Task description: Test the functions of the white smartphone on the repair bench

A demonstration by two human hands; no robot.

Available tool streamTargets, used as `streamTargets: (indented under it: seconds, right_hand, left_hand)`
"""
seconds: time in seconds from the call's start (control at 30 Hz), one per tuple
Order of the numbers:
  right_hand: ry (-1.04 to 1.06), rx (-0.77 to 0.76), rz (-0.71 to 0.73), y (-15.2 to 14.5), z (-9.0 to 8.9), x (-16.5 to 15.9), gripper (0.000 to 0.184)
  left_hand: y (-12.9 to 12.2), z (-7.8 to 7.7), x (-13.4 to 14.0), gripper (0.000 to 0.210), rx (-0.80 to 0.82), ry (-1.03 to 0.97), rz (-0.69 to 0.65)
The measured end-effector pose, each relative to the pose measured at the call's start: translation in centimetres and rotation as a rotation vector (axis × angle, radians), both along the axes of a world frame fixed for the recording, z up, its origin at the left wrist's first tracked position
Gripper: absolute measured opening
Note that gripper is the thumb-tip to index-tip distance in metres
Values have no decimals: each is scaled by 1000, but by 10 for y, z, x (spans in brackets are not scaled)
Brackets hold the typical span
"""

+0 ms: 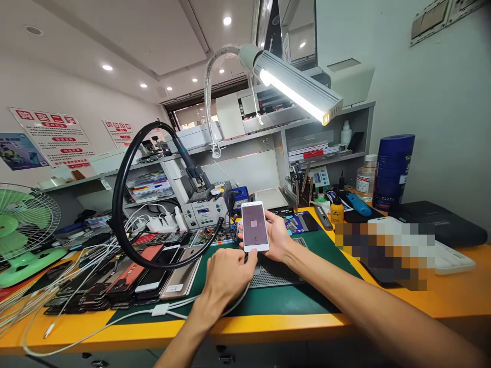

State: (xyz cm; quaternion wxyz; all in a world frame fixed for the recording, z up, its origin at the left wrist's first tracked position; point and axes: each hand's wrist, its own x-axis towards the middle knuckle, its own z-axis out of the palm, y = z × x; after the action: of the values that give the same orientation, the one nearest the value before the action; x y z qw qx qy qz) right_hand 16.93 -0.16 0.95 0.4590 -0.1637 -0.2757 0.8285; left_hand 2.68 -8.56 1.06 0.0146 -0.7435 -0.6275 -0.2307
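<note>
A white smartphone (pixel 255 227) lies screen up in my right hand (pixel 278 236), whose fingers are wrapped round it from behind and from the right side. Its screen is lit dark purple with a small pale square. My left hand (pixel 228 271) is closed at the phone's lower edge, thumb and forefinger pinched there. A white charging cable (pixel 240 301) curves from under the left wrist up toward these fingers; its plug is hidden. Below both hands are a perforated metal plate (pixel 278 278) and a green work mat (pixel 284 305).
Rows of used phones (pixel 153 276) and a black hose (pixel 121 240) stand left of the mat. Behind sits a grey soldering station (pixel 205 212). A lamp (pixel 299 84) hangs overhead. Bottles (pixel 337 210) line the right, and a green fan (pixel 23 230) is at far left.
</note>
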Motion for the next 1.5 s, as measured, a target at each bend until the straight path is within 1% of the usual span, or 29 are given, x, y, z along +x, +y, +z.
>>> streamTargets:
  seconds: [0.07,0.13,0.17,0.2,0.23,0.27,0.33,0.4,0.5,0.63,0.73,0.87,1.0,1.13,1.2,1.27,1.33,1.43,1.47,1.5]
  right_hand:
    - [8,-1,-16,0,1,0,47]
    - [9,-4,-17,1,1,0,47]
    - [5,-9,-15,1,2,1,47]
    - [0,-15,-14,1,2,1,48]
    - [-6,-20,-17,0,3,1,48]
    - [-13,-25,-25,0,3,1,48]
    - [-29,-36,-43,-1,4,1,46]
    - [-40,-47,-55,-1,5,0,44]
    - [-39,-60,-37,-1,4,-1,41]
    - [-78,-74,-21,0,2,-3,40]
    - [-121,-55,-36,1,2,-5,39]
    - [-212,-14,-48,1,2,-9,40]
    - [-344,-53,-120,1,1,-12,38]
    - [-436,-55,-185,1,2,-12,35]
    - [-445,-33,-155,1,3,-10,35]
    - [-414,-44,-87,2,3,-8,35]
    - [-369,-98,-14,5,4,-5,33]
    - [-317,-185,24,11,5,0,30]
    - [-305,-200,20,13,6,1,29]
    - [-296,-207,8,14,7,2,29]
  left_hand:
    - [6,16,-11,61,64,-192,-44]
    - [20,34,-22,54,172,-455,-62]
    - [30,41,-26,48,176,-595,-67]
    - [42,46,-30,43,113,-766,-83]
    - [53,49,-32,37,-22,-965,-108]
    - [65,49,-32,33,-195,-1166,-132]
    - [84,43,-30,34,-354,-1254,-148]
    - [95,32,-24,37,-496,-1328,-176]
    - [100,17,-15,42,-691,-1458,-251]
    - [97,8,-10,49,-888,-1605,-331]
    - [98,4,-12,51,-970,-1681,-367]
    - [100,-4,-14,47,-1032,-1751,-417]
    - [100,-11,-15,44,-1075,-1778,-468]
    - [95,-8,-15,44,-1133,-1775,-503]
    - [93,-5,-15,49,-1204,-1738,-537]
    - [91,-1,-16,55,-1240,-1681,-529]
    - [90,1,-18,57,-1179,-1617,-439]
    - [87,5,-22,51,-963,-1471,-281]
    - [84,7,-23,48,-892,-1408,-264]
    - [81,8,-24,46,-833,-1341,-280]
